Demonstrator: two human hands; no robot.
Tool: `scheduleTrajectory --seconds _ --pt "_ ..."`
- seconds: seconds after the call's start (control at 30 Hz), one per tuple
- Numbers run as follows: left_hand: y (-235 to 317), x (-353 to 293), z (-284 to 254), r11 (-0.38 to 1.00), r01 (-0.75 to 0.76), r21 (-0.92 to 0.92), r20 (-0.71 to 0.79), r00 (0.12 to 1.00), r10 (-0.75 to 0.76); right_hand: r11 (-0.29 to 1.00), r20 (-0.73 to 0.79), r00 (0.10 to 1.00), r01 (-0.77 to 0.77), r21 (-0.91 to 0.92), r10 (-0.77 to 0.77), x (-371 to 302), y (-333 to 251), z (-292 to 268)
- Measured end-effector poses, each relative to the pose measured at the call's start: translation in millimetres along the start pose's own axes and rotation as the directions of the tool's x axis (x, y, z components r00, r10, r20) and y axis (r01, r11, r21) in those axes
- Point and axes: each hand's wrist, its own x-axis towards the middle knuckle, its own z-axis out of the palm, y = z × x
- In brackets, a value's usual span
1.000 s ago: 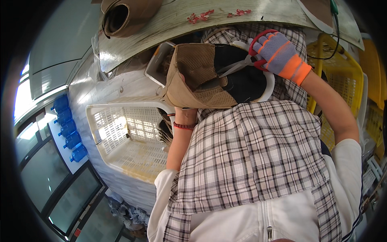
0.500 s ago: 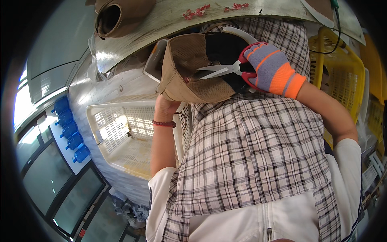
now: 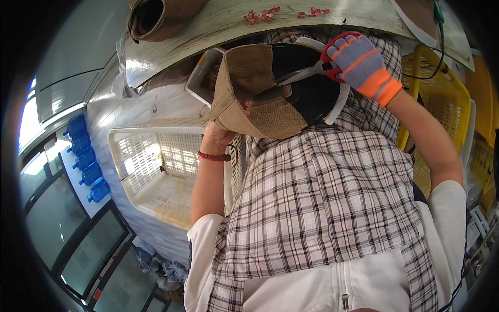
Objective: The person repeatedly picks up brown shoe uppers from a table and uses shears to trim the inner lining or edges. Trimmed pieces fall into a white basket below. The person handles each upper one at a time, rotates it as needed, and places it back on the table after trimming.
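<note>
My left hand (image 3: 218,134) is closed on a tan, mesh-textured piece (image 3: 236,93) with black lining and curved white edges, which looks like a shoe or boot upper. It holds the piece from below on the left, and fingertips show inside the hollow. The palm is hidden. On my right hand (image 3: 360,63) is a grey glove with orange stripes. Its fingers wrap the red handles of a pair of scissors (image 3: 306,74). The blades lie close together and point down-left into the piece, over the black lining; whether the tips touch material I cannot tell.
A worktable (image 3: 218,39) crosses the top, with a rolled brown piece (image 3: 161,21) and red scraps (image 3: 261,15) on it. Left of my lap stands a white plastic basket (image 3: 122,171); yellow baskets (image 3: 457,117) stand at right. A grey container (image 3: 195,86) sits behind the tan piece.
The right hand has drawn the scissors up and to the right, and the blades have come together. The tan piece has shifted slightly right and its dark lining shows more.
</note>
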Motion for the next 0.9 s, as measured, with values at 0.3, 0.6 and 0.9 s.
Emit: scheduleTrajectory --seconds 0.3,0.6,0.9 --pt "0 -5 6 0.998 0.021 0.064 0.029 0.999 -0.023 0.874 -0.031 0.962 -0.233 0.426 0.272 -16 -7 -23" --pt "-6 -17 9 0.997 0.04 0.06 -0.117 0.993 -0.033 0.931 0.297 0.955 -0.089 0.354 -0.022 12 -61 -33" --pt "-14 -20 -12 0.997 0.033 -0.072 -0.05 0.998 -0.037 0.941 0.21 0.974 0.007 0.339 -0.082 25 -72 -39"
